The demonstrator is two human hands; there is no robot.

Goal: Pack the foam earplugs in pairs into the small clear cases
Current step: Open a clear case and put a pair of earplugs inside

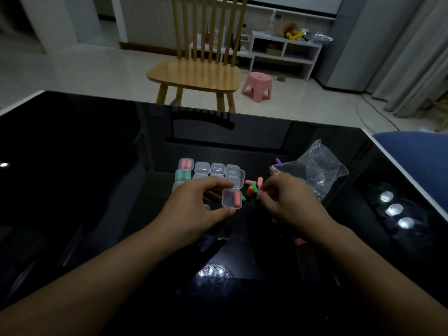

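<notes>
While the left hand (194, 204) holds an open case (232, 198) up off the tabletop (97, 166), thumb under it and fingers (219, 184) curled over the hinge side, one pink plug (237, 199) already sits inside, so it's half a pair short. Right hand (291, 202) is over the loose plugs (253, 186), fingers bunched like they're pinching something, but I can't tell if they've got one. Behind that, two cases look done: a pink pair (186, 164) and a green pair (183, 175). Other cases (209, 169) in the grid look empty, though it's dim. Bag (312, 168) off to the right. I'd say it's early, most still left.
</notes>
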